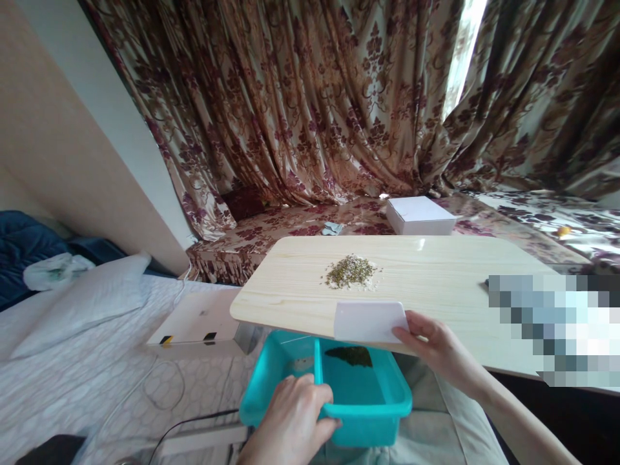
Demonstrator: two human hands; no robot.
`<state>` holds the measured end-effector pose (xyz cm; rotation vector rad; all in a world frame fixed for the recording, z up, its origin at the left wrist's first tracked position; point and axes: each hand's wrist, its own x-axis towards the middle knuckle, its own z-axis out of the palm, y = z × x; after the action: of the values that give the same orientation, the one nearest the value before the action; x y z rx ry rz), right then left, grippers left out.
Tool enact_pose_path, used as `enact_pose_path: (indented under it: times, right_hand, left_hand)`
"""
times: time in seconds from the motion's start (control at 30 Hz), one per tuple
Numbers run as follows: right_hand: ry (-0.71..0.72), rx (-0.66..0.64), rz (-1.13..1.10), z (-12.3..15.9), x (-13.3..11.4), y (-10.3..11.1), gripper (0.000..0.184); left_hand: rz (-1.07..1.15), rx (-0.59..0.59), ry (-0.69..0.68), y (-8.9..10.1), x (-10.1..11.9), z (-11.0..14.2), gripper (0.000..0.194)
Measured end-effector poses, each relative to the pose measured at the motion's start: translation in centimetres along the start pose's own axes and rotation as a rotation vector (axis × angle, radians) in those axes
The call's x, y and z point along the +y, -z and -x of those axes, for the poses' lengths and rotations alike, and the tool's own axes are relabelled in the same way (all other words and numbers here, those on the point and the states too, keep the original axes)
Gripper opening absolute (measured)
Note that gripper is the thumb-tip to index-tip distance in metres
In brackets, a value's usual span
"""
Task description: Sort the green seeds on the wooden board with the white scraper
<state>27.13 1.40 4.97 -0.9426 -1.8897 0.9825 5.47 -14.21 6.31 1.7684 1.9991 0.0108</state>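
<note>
My right hand (426, 336) pinches the right edge of a thin white rectangular plate (371, 320), lying along the near edge of the wooden tabletop (436, 271). Beyond that plate is a loose pile of small green and whitish grains (352, 272). Below the table's edge, my left hand (298, 413) is closed over the near rim of a turquoise two-compartment bin (363, 426), by its divider. A dark green heap of grains (356, 355) lies in the right compartment. A few pale bits (303, 363) show in the left one, partly behind my hand.
A white box (421, 216) stands behind the table on a patterned surface. Left of the bin, another white box (201, 320) rests on the bed (111, 329), near cables. A blurred-out object (557, 323) occupies the table's right end.
</note>
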Motion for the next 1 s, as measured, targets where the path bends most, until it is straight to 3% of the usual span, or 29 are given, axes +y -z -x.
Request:
enact_pose_path:
  times: [0.1, 0.27, 0.43, 0.77, 1.0]
  right_hand:
    - [-0.035, -0.026, -0.102, -0.5, 0.7, 1.3, 0.026]
    - [-0.076, 0.278, -0.163, -2.9, 2.5, 4.2, 0.031]
    - [-0.13, 0.391, -0.07, -4.5, 3.2, 5.5, 0.018]
    - [-0.152, 0.393, 0.142, -4.6, 3.9, 5.1, 0.018]
    - [-0.127, 0.313, 0.162, -4.3, 3.8, 3.9, 0.022]
  left_hand:
    - [-0.022, -0.018, -0.042, 0.3, 1.2, 0.0, 0.016]
    - [-0.127, -0.157, -0.173, 1.3, 5.4, -0.2, 0.02]
    - [-0.228, -0.213, -0.283, 1.1, 7.6, -1.3, 0.026]
    - [-0.341, -0.167, -0.433, 0.2, 8.5, -2.3, 0.025]
    - [-0.344, -0.189, -0.429, -0.5, 8.4, -2.6, 0.023]
